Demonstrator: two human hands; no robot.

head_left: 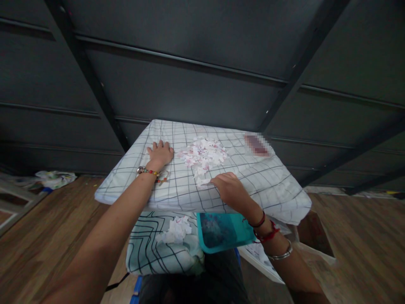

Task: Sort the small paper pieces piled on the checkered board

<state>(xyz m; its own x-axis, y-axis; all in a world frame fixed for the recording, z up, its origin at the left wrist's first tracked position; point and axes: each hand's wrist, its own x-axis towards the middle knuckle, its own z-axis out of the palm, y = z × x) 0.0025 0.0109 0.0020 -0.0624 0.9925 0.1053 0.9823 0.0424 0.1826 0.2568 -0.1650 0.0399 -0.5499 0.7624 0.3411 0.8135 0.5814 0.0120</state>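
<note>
A loose heap of small white paper pieces (205,152), some with pinkish marks, lies mid-table on the white checked tablecloth (180,196). To its left, my left hand (161,154) rests flat on the cloth with fingers spread, holding nothing. My right hand (230,189) is at the near side of the heap, its fingers pinched at the edge of a white paper piece (203,182). Below the table's near edge, more white paper pieces (177,230) lie on a green-and-white patterned cloth (152,249) over my lap. Beside them sits a teal plastic bin (207,249), its contents dark and unclear.
A blurred-out reddish item (257,145) lies at the table's right back. Dark metal panels (190,84) rise directly behind the table. On the floor to the right are an open cardboard box (314,236) and a white tray (262,264). A plastic bag (55,179) lies left.
</note>
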